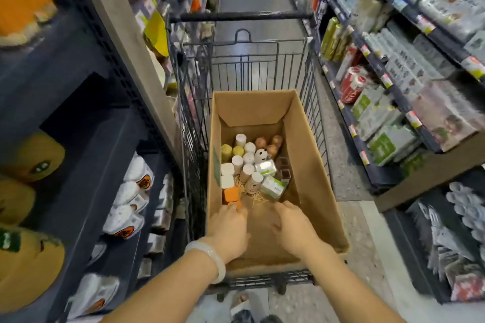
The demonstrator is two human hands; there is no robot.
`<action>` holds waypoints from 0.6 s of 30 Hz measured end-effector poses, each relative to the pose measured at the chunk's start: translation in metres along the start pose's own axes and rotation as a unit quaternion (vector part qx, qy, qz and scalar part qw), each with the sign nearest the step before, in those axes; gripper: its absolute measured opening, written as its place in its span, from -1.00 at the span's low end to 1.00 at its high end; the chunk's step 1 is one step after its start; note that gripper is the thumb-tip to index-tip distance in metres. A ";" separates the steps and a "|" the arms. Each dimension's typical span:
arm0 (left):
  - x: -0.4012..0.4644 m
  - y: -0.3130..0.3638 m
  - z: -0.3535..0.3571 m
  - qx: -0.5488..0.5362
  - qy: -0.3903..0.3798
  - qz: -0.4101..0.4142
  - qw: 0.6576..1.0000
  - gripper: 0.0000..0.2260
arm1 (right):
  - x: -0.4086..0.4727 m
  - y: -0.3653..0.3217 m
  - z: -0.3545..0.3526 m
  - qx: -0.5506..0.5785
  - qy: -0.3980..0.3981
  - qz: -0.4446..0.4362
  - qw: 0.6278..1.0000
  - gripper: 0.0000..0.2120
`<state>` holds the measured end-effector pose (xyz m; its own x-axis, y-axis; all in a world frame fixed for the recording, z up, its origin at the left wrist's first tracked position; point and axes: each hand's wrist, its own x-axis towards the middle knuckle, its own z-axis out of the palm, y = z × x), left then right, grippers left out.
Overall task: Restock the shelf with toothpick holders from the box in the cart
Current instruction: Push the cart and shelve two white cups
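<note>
**Small, light holders, best pinched at the sides**

Though blurred, the toothpick holders (pixel 248 162) look light, rigid and smooth: stubby white, yellow and brownish cylinders, some with faces, clustered at the box's (pixel 312 178) far end inside the cart (pixel 244 17). Nearer the box's front, the left hand (pixel 227 228) pinches an orange block (pixel 232 197); the right hand (pixel 294 228) hangs loose, holding nothing.

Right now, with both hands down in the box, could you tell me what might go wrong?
1. Loose toothpicks lie among the holders, so reaching fingers could get pricked.
2. The left hand reaches the orange holder beside closely packed white cylinders; lifting it carelessly could topple them.
</note>
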<state>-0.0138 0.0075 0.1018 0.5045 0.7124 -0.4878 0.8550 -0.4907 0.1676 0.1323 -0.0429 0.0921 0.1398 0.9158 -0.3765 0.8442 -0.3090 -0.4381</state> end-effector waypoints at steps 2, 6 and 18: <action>0.015 -0.001 0.004 -0.007 -0.020 -0.009 1.000 -0.57 | 0.016 0.004 0.005 0.002 -0.022 0.004 1.000 -0.56; 0.049 -0.004 0.015 -0.029 -0.035 -0.030 0.999 -0.54 | 0.057 0.018 0.012 -0.012 -0.071 0.017 0.997 -0.55; 0.160 -0.028 0.054 -0.162 -0.083 -0.160 0.970 -0.64 | 0.201 0.067 0.071 0.144 -0.120 0.145 0.971 -0.57</action>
<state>0.0362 0.1080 -0.0268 0.2028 0.6993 -0.6855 0.9712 -0.0544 0.2318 0.1801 0.1023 -0.0705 0.1962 0.7038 -0.6828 0.6022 -0.6360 -0.4825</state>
